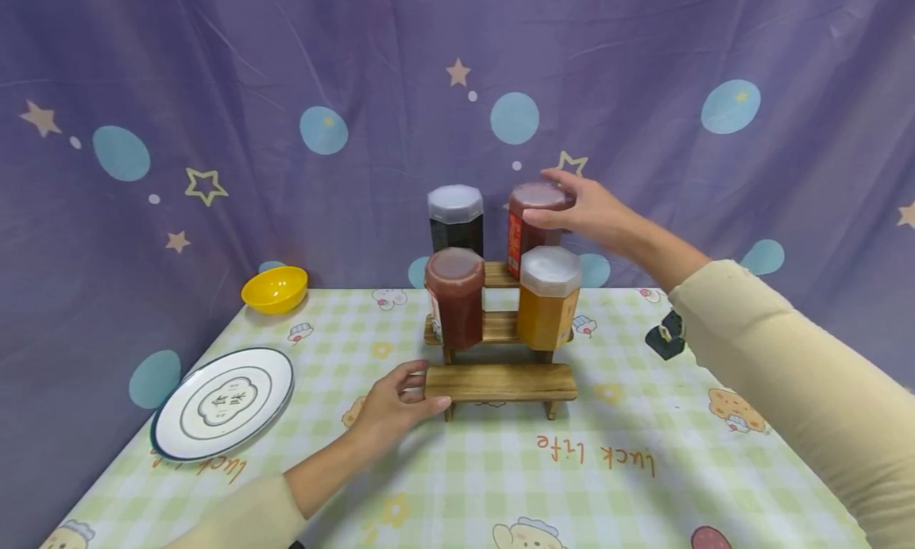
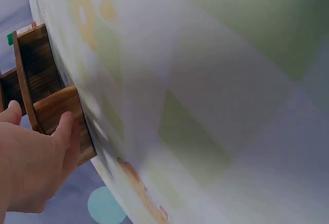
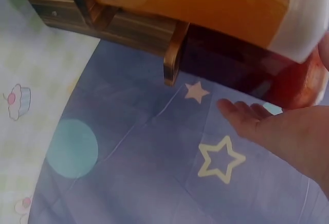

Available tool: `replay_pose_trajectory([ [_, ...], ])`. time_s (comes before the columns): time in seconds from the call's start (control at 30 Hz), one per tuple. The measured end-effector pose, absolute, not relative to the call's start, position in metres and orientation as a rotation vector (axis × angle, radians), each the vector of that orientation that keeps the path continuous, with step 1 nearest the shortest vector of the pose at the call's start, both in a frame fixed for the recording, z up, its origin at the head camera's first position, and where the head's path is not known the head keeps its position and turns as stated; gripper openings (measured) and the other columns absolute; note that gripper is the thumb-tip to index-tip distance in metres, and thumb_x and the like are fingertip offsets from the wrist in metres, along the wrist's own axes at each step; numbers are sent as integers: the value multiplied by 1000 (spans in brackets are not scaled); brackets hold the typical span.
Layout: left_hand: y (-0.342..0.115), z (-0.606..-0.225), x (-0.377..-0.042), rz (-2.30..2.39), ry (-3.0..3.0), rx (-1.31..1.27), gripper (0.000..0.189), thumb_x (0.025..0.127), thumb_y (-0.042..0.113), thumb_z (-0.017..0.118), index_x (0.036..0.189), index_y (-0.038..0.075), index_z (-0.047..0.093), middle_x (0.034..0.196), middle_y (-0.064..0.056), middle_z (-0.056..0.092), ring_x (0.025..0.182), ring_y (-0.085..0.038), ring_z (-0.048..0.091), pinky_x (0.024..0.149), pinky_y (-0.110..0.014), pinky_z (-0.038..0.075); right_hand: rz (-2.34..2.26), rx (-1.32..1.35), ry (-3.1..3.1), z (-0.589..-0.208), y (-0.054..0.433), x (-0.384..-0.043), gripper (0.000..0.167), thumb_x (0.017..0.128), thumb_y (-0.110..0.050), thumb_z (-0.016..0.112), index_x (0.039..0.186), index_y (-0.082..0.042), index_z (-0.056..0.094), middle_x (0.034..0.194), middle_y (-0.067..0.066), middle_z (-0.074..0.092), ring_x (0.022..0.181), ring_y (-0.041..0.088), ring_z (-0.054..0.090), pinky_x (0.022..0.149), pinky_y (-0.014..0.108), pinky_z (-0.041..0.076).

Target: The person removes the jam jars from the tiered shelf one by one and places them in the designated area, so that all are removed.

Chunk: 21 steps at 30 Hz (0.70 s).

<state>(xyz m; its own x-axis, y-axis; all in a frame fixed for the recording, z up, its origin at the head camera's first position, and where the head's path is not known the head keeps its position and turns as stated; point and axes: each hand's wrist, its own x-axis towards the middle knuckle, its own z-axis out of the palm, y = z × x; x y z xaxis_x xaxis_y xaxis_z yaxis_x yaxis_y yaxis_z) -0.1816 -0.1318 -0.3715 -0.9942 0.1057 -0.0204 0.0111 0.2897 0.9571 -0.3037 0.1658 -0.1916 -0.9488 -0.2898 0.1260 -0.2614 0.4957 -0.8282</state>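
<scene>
A three-tier wooden step rack (image 1: 500, 384) stands on the table, holding several jars. My left hand (image 1: 391, 406) grips the left end of its lowest step, thumb in front and fingers behind. In the left wrist view the fingers straddle that board (image 2: 61, 108). My right hand (image 1: 596, 213) is spread around the top of the dark red jar (image 1: 534, 235) on the upper right, thumb across its front. The right wrist view shows a gap between the extended fingers (image 3: 239, 116) and this jar. An amber jar (image 1: 549, 299) with a whitish lid stands in front of it.
Another red jar (image 1: 457, 299) sits on the middle tier's left, with a black jar (image 1: 456, 223) behind it. On the left are a white plate (image 1: 167, 422) and a yellow bowl (image 1: 275, 290). A small black object (image 1: 665, 338) lies right, near the right sleeve. A purple curtain (image 1: 400, 72) hangs behind.
</scene>
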Motion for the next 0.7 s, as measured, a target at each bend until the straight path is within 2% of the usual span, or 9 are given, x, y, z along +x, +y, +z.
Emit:
replay_pose_trajectory([
  [0.27,-126,-378,-185,1908,2334,111,62,83,12,76,135,4,42,114,-14,60,82,-18,59,76,-34,53,-1592,-509,2616,-196,155,-310,74,83,-30,77,143,-12,36,131,14,49,114,29,51,95,44,48],
  [0.7,-125,-381,-187,1924,2295,130,65,85,12,74,138,3,37,122,-17,57,89,-22,64,81,-34,54,-1650,-521,2573,-198,157,-311,72,83,-25,78,141,-10,37,131,15,47,115,30,51,96,44,48],
])
